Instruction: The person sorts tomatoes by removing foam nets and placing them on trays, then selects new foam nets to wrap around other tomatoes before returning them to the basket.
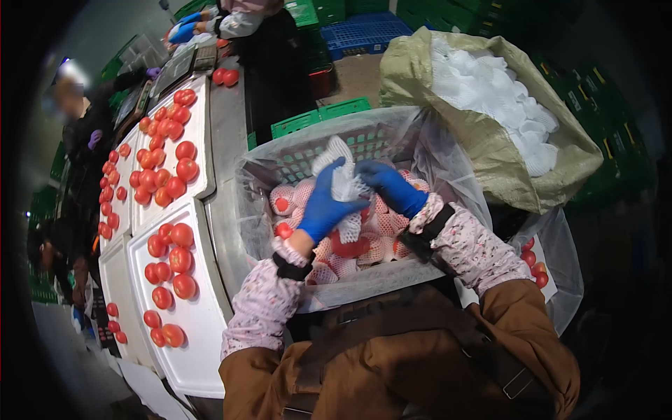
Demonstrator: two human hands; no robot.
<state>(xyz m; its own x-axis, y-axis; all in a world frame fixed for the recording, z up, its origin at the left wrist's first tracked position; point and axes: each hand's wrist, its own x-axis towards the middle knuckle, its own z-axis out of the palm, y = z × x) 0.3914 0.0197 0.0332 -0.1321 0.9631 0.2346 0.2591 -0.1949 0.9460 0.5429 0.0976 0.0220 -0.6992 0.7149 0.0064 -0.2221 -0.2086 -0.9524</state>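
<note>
My left hand [324, 204], in a blue glove, is closed around white foam net sleeves [344, 183] above the crate. From the other side my right hand [393, 187], also gloved in blue, has its fingers curled at the sleeves' edge; its fingertips are slightly blurred. Beneath both hands, a plastic-lined crate [260, 166] holds many tomatoes in pink and white foam nets. A bare red tomato [350, 246] shows just below my left hand, partly covered by the hanging foam.
White trays [203, 350] of loose tomatoes [180, 260] line the left side. A woven sack [483, 157] full of white foam nets stands at the right, behind the crate. More tomatoes [537, 269] lie low right. Scales [175, 72] and co-workers are at the far left.
</note>
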